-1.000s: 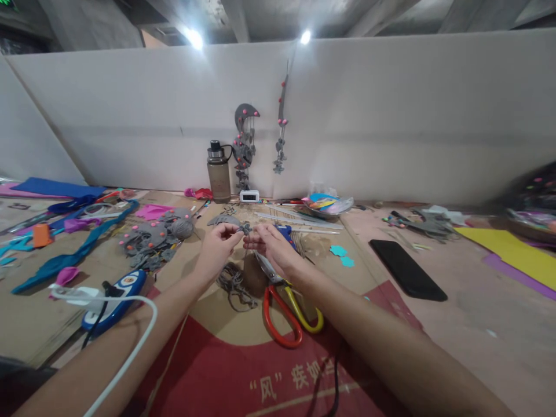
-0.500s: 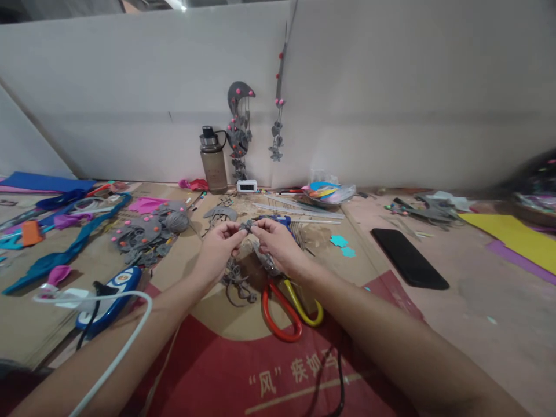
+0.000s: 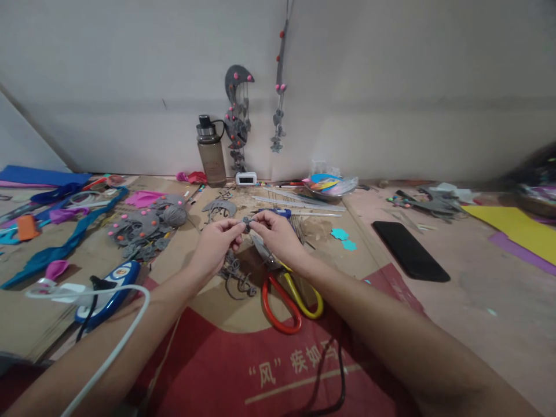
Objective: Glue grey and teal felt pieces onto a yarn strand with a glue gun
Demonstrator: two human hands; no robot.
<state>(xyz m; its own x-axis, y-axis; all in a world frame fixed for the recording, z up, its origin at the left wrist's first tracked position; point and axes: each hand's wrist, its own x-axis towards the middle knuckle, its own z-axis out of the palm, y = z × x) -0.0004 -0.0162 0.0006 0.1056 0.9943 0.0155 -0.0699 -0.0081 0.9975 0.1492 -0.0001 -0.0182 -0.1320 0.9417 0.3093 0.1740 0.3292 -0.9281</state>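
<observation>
Between my two hands, over the middle of the cardboard, is a small grey felt piece (image 3: pixel 247 220); its exact shape is too small to make out. My left hand (image 3: pixel 220 238) pinches it from the left with thumb and forefinger. From the right, my right hand (image 3: pixel 278 236) pinches its other side, the fingers bent. Grey cord scraps (image 3: pixel 238 279) lie below my left hand. Under my right wrist rest scissors (image 3: pixel 280 313) with one red and one yellow handle, the blades partly covered. A grey felt crescent (image 3: pixel 220 207) lies just behind my left hand.
A bottle (image 3: pixel 212 153) and a small digital clock (image 3: pixel 246 179) stand at the wall, near hanging grey felt ornaments (image 3: pixel 237 124). Left are a grey felt pile (image 3: pixel 145 226) and a blue-white device (image 3: pixel 110 292) with cables. A black phone (image 3: pixel 410 251) lies right, beyond teal pieces (image 3: pixel 343 238).
The view has tilted slightly downward, so the wall things sit higher in the picture. Both hands stay together at the felt piece, with a small shift of the fingers.
</observation>
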